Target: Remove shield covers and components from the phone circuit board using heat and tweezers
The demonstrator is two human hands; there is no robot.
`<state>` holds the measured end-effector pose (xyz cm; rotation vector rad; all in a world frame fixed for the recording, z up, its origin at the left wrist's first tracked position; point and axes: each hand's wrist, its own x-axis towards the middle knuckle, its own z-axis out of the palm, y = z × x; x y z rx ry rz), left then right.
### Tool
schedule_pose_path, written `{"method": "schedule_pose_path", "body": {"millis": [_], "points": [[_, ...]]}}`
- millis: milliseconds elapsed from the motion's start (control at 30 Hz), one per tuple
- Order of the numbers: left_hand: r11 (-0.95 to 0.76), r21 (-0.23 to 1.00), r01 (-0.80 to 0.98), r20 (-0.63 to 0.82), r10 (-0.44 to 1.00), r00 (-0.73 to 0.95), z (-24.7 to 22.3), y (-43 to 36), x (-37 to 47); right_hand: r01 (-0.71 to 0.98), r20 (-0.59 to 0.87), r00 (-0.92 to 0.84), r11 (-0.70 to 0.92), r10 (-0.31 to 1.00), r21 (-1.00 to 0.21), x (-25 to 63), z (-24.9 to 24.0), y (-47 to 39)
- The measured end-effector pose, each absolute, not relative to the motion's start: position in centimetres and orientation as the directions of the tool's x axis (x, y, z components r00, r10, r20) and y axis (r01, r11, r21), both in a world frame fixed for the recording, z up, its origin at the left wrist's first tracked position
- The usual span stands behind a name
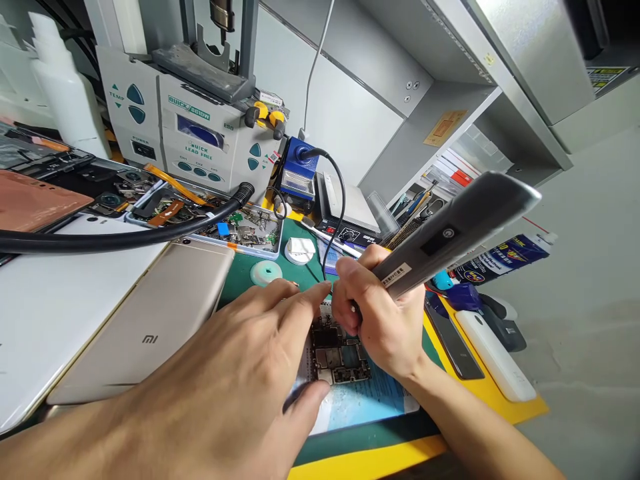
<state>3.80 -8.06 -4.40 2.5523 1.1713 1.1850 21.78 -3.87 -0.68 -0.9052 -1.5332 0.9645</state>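
A phone circuit board (pixel 343 357) lies on a blue and white mat (pixel 370 407) in the middle. My left hand (pixel 250 353) reaches over its left side with fingers stretched and apart. The thumb is at the board's lower left edge, and the index finger is near its top. My right hand (pixel 380 320) is closed around a thick, dark grey handheld tool (pixel 445 233) with a round button mark and a white label. This tool slants up to the right; its working end is hidden behind my fingers, above the upper right of the board.
A hot air station (pixel 190 133) stands at the back left, its black hose (pixel 125 239) crossing over a white tablet (pixel 65 300) and a gold phone (pixel 150 333). Parts trays (pixel 255 230) lie behind. A soldering iron stand (pixel 299 173) and cable are beyond; phones (pixel 455 340) lie right.
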Motion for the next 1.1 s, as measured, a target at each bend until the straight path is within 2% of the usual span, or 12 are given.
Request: {"method": "schedule_pose_path", "body": {"millis": [567, 700, 1100], "points": [[-0.697, 0.389, 0.602, 0.6, 0.687, 0.409, -4.29, -8.03, 3.9, 0.119, 0.35, -0.127, 0.365, 0.928, -0.923, 21.71, -0.45, -3.91], [-0.705, 0.357, 0.613, 0.611, 0.673, 0.417, -4.27, -8.03, 4.01, 0.104, 0.356, -0.144, 0.371, 0.923, -0.923, 21.76, -0.5, -4.02], [-0.689, 0.372, 0.622, 0.592, 0.693, 0.413, -4.5, -8.02, 4.13, 0.092, 0.35, -0.12, 0.362, 0.929, -0.928, 21.62, -0.72, -3.84]]}}
